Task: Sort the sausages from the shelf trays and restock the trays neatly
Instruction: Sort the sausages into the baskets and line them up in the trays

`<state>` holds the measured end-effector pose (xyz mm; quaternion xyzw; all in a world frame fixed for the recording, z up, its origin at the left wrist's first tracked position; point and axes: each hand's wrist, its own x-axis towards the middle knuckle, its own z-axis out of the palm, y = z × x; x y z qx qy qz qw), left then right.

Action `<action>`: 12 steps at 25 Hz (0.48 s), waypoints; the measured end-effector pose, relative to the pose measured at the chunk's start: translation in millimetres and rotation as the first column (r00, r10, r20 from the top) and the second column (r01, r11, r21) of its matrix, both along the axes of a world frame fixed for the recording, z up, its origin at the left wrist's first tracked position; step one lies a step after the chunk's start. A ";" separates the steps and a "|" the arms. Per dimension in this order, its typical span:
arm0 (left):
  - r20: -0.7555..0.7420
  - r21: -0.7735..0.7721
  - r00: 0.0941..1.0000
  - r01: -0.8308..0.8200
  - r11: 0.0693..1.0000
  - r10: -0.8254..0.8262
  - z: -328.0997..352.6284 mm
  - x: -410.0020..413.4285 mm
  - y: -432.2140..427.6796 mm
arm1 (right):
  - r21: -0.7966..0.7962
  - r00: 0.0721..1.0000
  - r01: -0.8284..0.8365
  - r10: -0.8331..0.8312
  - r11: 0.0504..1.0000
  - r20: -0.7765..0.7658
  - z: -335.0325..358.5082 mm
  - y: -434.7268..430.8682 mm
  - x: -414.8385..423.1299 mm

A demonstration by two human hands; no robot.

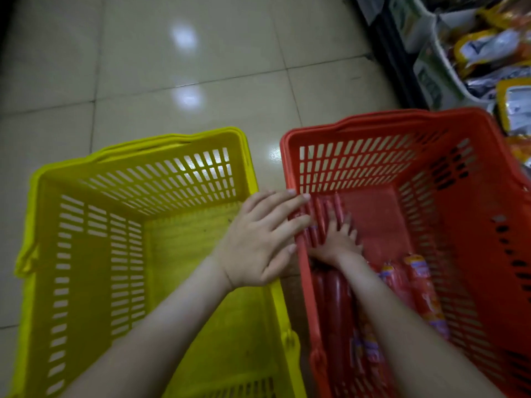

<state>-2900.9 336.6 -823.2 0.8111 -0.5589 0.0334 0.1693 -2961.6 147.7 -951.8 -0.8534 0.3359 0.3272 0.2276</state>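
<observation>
Our left hand point(260, 242) lies flat with its fingers straight and close together, the fingertips reaching over the near side rim of the red basket point(373, 122). It holds nothing. Our right hand point(337, 241) is down inside that basket, just beyond the left fingertips. Its fingers are spread wide and rest on a row of thin red sausages point(317, 214) lying side by side under and ahead of them. We cannot tell whether any finger curls round one.

Behind the right wrist, along the forearm, lie thicker dark red sausages point(334, 294), and to the right of the forearm are labelled sausages point(423, 291).

Under the left forearm stands a yellow basket point(94, 214), just beside the red one on the tiled floor point(186, 67). Far ahead and right of the right hand, shelf trays point(448, 67) hold shiny packets point(488, 47).
</observation>
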 end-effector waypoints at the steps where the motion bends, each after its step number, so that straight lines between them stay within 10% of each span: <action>1: 0.002 -0.012 1.000 0.001 1.000 -0.001 -0.5 0.8 0.3 | -0.002 1.000 0.001 -0.001 1.000 -0.006 -3.4 0.3 1.9; 12: 0.012 -0.001 1.000 -0.013 1.000 0.013 1.9 0.6 -1.1 | -0.216 0.940 0.260 -0.195 0.941 0.280 0.9 -25.3 -7.9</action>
